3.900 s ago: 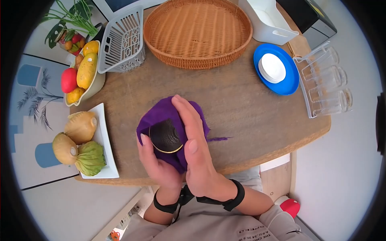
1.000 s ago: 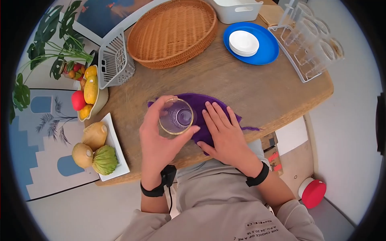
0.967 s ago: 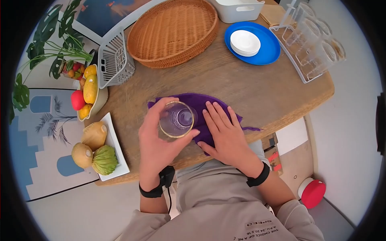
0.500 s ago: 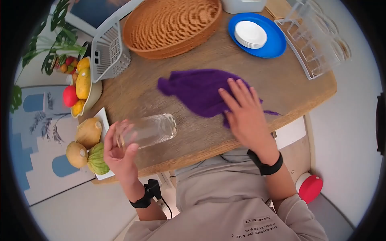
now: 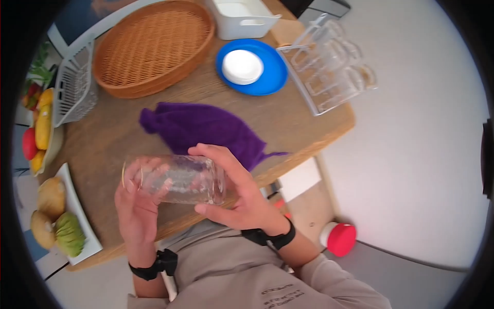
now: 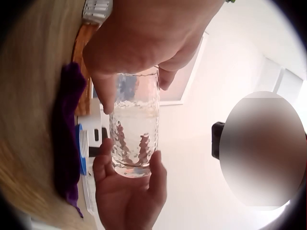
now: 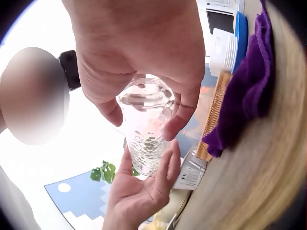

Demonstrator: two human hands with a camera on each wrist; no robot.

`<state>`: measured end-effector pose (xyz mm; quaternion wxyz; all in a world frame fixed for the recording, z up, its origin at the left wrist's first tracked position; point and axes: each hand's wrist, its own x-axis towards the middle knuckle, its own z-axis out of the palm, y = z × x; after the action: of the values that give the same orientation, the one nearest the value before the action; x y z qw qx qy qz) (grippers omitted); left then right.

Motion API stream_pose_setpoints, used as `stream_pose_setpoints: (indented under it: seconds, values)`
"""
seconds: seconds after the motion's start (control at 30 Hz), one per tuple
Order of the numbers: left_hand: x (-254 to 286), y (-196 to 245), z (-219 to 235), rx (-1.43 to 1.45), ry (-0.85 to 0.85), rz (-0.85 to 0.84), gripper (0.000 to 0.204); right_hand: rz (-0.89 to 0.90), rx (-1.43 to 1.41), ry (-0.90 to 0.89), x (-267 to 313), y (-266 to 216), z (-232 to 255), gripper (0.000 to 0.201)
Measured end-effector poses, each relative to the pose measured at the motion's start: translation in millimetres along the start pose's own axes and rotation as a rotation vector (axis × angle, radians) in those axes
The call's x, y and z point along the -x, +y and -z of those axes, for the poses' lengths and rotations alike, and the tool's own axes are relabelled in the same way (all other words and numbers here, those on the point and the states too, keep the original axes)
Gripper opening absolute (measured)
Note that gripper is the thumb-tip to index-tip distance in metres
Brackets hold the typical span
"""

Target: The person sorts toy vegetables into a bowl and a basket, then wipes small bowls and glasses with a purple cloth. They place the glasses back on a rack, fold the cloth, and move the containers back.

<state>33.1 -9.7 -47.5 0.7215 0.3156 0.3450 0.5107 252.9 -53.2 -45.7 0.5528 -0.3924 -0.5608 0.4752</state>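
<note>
A clear drinking glass (image 5: 177, 179) with a thin gold rim and a rippled surface lies sideways in the air between both hands, over the front of the table. My left hand (image 5: 138, 211) holds it round the rim end. At the base end, the thumb and fingers of my right hand (image 5: 239, 195) grip it from either side. Both wrist views show the glass (image 6: 134, 129) spanned by the two hands, with nothing inside it. Behind it, a crumpled purple cloth (image 5: 206, 123) rests on the wooden table (image 5: 110, 134), touched by neither hand.
At the back stand a round wicker tray (image 5: 154, 49), a grey basket (image 5: 74, 87) and a white bin (image 5: 242, 20). Stacked white dishes (image 5: 242, 66) sit on a blue plate (image 5: 272, 72), beside a rack of glasses (image 5: 329, 67). Fruit lies on a white plate (image 5: 85, 232) at left.
Earlier both hands held the glass wrapped in the cloth; then the left hand held it upright while the right lay on the cloth. Now it is sideways, and the right hand grips its base.
</note>
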Motion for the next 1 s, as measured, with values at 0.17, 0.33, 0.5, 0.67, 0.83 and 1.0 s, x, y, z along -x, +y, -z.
stream_pose_setpoints:
  seconds: [0.17,0.33,0.5,0.67,0.83,1.0]
  values:
    - [-23.6,-8.3,-34.2,0.213,-0.202,0.187,0.065,0.119,0.217,0.189,-10.5,-40.2,56.3,0.084]
    - [-31.8,-29.1,-28.5,0.280,-0.024,0.349,0.071,0.278,0.712,0.587,-60.4,-143.4,134.9,0.070]
    - [-33.2,-35.7,-20.9,0.445,0.041,0.402,0.072,0.172,1.205,0.509,-140.1,-187.4,185.2,0.057]
    - [-36.2,-38.2,-11.2,0.626,0.009,0.454,0.072,-0.043,1.347,0.420,-189.6,-177.5,220.8,0.057]
    - [-37.1,-36.4,-5.5,0.748,0.009,0.480,0.072,-0.254,1.308,0.333,-215.9,-149.2,237.4,0.061]
    - [-37.2,-36.2,-4.7,0.736,0.036,0.464,0.070,-0.486,1.349,0.128,-235.1,-122.8,254.0,0.069]
